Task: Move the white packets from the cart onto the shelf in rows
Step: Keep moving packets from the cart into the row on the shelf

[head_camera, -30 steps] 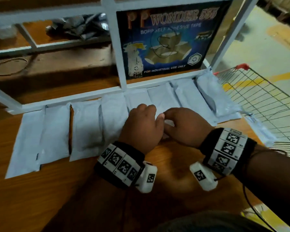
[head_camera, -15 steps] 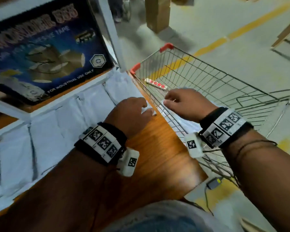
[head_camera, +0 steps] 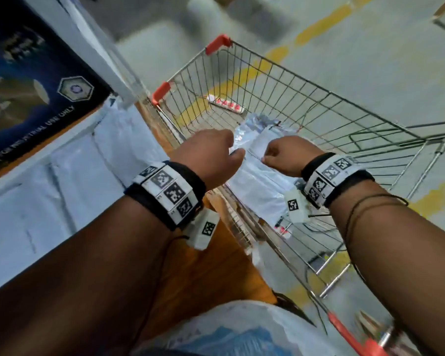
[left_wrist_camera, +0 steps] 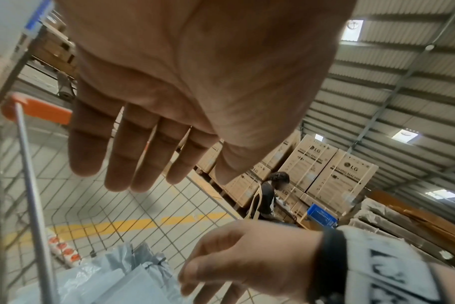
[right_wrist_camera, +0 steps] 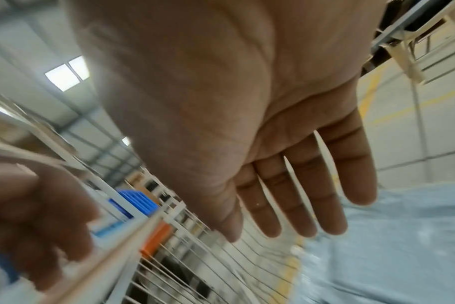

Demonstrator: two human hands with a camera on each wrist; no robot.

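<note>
Several white packets (head_camera: 257, 191) lie piled in the wire cart (head_camera: 319, 98), and the pile also shows in the left wrist view (left_wrist_camera: 112, 277) and the right wrist view (left_wrist_camera: 403, 236). More white packets (head_camera: 62, 176) lie side by side in a row on the wooden shelf (head_camera: 211, 265). My left hand (head_camera: 216, 152) hovers over the cart's near rim, just above the pile. Its fingers (left_wrist_camera: 122, 160) are straight and hold nothing. My right hand (head_camera: 285, 155) hangs inside the cart over the same pile. Its fingers (right_wrist_camera: 312, 195) are straight and empty too.
A dark blue tape carton (head_camera: 36, 80) stands behind the shelf row, beside a white shelf post (head_camera: 108, 60). A white power strip with red switches (head_camera: 225, 106) shows through the cart's mesh. Stacked cardboard boxes (left_wrist_camera: 325, 164) and a person (left_wrist_camera: 268, 197) are far behind.
Both hands left the packet row on the shelf and swung right, over the cart's rim and above the pile. The head view turned right with them.
</note>
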